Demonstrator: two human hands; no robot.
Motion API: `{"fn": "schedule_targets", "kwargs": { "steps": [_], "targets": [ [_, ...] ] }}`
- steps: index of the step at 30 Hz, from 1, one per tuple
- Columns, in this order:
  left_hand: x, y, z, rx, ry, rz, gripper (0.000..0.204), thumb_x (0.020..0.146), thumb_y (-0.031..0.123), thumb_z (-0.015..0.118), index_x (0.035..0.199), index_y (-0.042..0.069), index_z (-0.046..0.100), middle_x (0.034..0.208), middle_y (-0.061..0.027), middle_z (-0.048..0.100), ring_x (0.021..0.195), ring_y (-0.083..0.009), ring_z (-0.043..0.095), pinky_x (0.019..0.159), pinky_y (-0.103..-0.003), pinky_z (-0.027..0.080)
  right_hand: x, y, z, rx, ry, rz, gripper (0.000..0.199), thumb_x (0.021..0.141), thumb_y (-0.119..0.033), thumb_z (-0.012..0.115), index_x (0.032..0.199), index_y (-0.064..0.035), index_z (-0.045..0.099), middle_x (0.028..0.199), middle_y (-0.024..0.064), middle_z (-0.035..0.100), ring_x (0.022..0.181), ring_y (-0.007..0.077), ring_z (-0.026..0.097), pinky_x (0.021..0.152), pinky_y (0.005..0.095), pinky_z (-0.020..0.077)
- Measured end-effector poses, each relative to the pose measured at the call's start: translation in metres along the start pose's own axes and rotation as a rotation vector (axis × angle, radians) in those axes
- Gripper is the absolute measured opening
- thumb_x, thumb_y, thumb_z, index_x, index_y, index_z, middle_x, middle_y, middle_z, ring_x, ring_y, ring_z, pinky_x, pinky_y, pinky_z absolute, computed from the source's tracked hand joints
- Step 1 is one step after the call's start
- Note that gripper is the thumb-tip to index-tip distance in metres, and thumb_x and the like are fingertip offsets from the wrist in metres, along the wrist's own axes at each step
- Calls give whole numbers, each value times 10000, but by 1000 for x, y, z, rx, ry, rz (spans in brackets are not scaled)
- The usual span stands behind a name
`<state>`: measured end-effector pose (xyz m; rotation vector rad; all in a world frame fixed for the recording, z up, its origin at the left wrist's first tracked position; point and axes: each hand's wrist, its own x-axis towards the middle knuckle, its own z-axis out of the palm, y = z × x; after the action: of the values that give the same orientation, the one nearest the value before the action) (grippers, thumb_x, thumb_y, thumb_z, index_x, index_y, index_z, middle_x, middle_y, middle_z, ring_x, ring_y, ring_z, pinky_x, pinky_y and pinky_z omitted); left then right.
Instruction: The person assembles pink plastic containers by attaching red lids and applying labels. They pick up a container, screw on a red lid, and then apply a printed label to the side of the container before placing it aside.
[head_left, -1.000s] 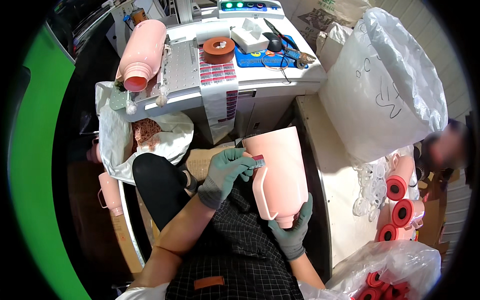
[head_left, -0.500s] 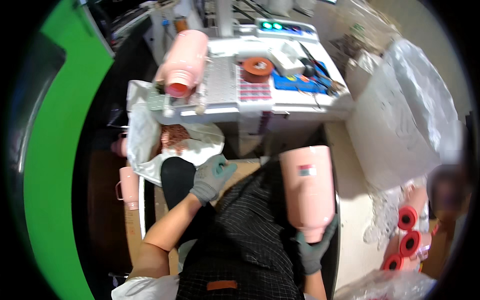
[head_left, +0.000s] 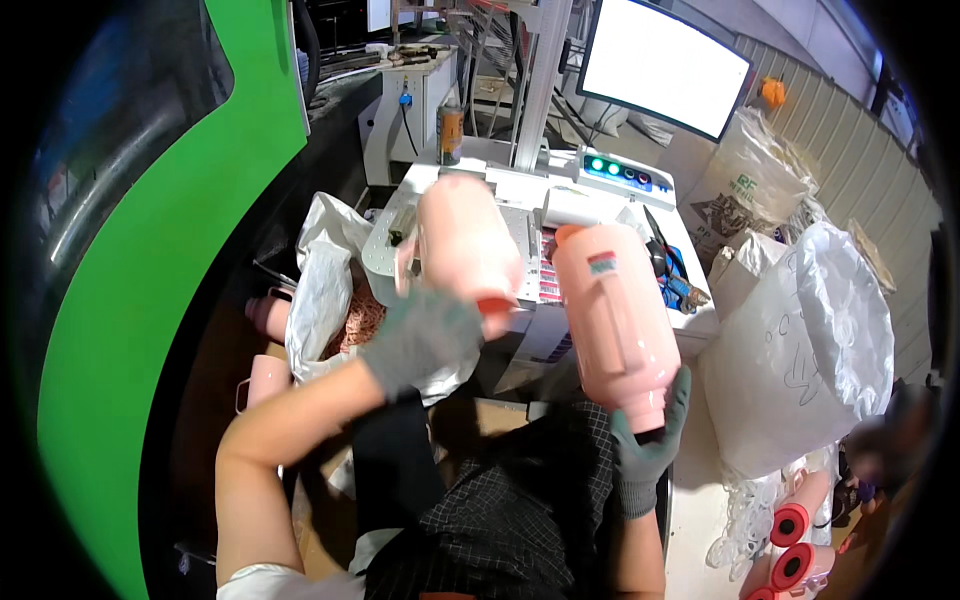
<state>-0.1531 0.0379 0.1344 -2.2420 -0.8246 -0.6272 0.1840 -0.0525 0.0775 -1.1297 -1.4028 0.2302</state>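
Two pink vacuum jugs are in play, both tilted with their necks toward me. My gloved right hand (head_left: 650, 445) grips the neck of the right jug (head_left: 615, 310), holding it upside down in front of the white machine's right part. That jug has a long handle and a small label. My gloved left hand (head_left: 425, 340), smeared by motion, is closed at the neck end of the left jug (head_left: 465, 240), over the perforated metal plate (head_left: 385, 262). Its fingers are partly hidden, and the jug is blurred too.
Behind the plate stand a button panel (head_left: 625, 175) and a lit monitor (head_left: 660, 65). A white sack (head_left: 320, 290) with copper-coloured pieces sits at left. More pink jugs (head_left: 268, 378) are beyond it. A large white bag (head_left: 780, 350) and red-rimmed pink jugs (head_left: 800, 495) are at right.
My left hand has risen from beside my knee to the jug at the machine, which has shifted and turned. My right hand has raised its jug toward the machine. The view has tilted up.
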Motion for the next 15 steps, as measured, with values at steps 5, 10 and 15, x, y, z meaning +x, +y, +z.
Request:
{"fn": "schedule_targets", "kwargs": {
  "steps": [5, 10, 15],
  "targets": [
    [-39, 83, -110, -390, 28, -38, 168, 806, 275, 772, 916, 163, 711, 788, 31, 568, 672, -163, 586, 585, -344, 467, 66, -37, 81, -418, -176, -402, 992, 732, -390, 934, 1568, -110, 480, 1541, 328, 459, 1183, 430, 675, 876, 447, 607],
    [-60, 96, -71, -737, 116, -55, 269, 713, 253, 796, 978, 285, 774, 968, 34, 678, 856, -183, 676, 611, -346, 531, 109, -37, 219, -569, -292, -613, 967, 748, -519, 886, 1560, -183, 481, 1590, 270, 432, 973, 369, 750, 694, 418, 613],
    [-67, 120, -81, -785, 91, -152, 286, 711, 212, 759, 982, 301, 767, 873, 55, 635, 752, -156, 625, 589, -312, 518, 118, -39, 309, -807, -570, -565, 925, 815, -541, 804, 1575, -181, 420, 1632, 192, 393, 884, 332, 762, 680, 438, 619]
  ]
}}
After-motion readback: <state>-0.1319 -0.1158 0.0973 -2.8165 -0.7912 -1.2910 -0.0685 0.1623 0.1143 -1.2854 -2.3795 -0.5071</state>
